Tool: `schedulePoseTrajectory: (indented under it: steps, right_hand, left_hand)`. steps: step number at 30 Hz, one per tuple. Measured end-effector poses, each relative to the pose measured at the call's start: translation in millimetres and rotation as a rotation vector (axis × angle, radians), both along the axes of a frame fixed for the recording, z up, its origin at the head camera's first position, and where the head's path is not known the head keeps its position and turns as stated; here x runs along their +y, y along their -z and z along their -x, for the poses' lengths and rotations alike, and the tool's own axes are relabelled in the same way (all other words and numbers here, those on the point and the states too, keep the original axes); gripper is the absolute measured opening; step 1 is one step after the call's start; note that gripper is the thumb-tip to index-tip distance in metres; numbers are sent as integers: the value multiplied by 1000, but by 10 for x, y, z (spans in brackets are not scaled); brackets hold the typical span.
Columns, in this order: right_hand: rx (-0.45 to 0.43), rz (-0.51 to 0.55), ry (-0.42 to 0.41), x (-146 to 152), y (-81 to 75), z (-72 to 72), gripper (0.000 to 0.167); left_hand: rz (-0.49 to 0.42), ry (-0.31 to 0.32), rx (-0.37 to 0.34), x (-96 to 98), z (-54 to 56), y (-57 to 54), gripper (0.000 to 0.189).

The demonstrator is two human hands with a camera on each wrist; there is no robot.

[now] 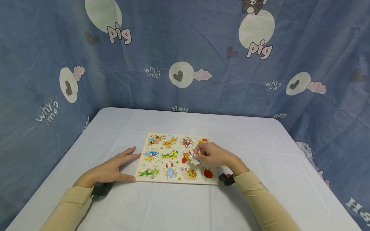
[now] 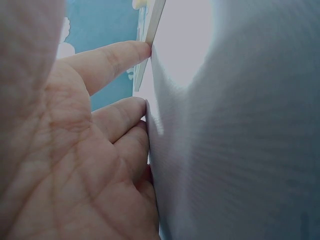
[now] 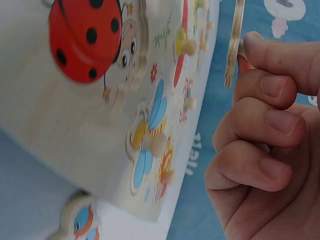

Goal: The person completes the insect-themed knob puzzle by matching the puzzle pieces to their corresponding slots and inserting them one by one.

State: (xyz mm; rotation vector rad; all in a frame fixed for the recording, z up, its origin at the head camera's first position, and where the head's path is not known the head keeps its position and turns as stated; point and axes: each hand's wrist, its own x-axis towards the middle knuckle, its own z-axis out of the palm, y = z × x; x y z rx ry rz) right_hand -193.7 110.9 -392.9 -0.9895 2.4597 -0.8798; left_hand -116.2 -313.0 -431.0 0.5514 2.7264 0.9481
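Observation:
A wooden peg puzzle board (image 1: 179, 183) with insect pictures lies flat on the table. My right hand (image 1: 215, 155) is above its right half and pinches a beetle puzzle piece (image 1: 193, 158) with red horns and a blue body by its knob. In the right wrist view, that piece (image 3: 234, 47) shows edge-on, held off the board. A matching blue beetle picture (image 1: 170, 170) shows in the board's front row. My left hand (image 1: 111, 168) rests on the table with fingers spread; its thumb and index fingertip touch the board's left edge.
A loose puzzle piece (image 3: 82, 220) lies on the table beside the board's right edge, partly out of frame. Several knobbed pieces, such as a bee (image 3: 145, 145), stand in the board. A white cloth covers the table (image 1: 179, 208); a blue printed curtain (image 1: 185, 41) hangs behind.

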Motion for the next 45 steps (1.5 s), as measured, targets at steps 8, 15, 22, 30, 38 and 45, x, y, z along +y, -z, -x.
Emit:
schedulePoseTrajectory:
  steps: [8,15,22,30,38,45]
  right_hand:
    - [4,6,-43,-122,51,1,11]
    - [-21,-18,-54,-239,68,-24,11]
    - [-21,-28,-82,-346,96,-54,11]
    - [3,-57,-109,-465,147,-78,10]
    - [16,-64,-138,-595,154,-138,9]
    - [6,-57,-158,-683,176,-167,9]
  left_hand:
    - [-2,-6,-12,5,-3,-12,101]
    - [-6,-7,-12,0,-2,-11,101]
    - [3,-6,-4,2,0,-16,101]
    - [4,-5,-2,1,-3,-19,102]
    - [7,-3,4,-5,0,-10,102]
    - [3,2,8,-18,6,1,101]
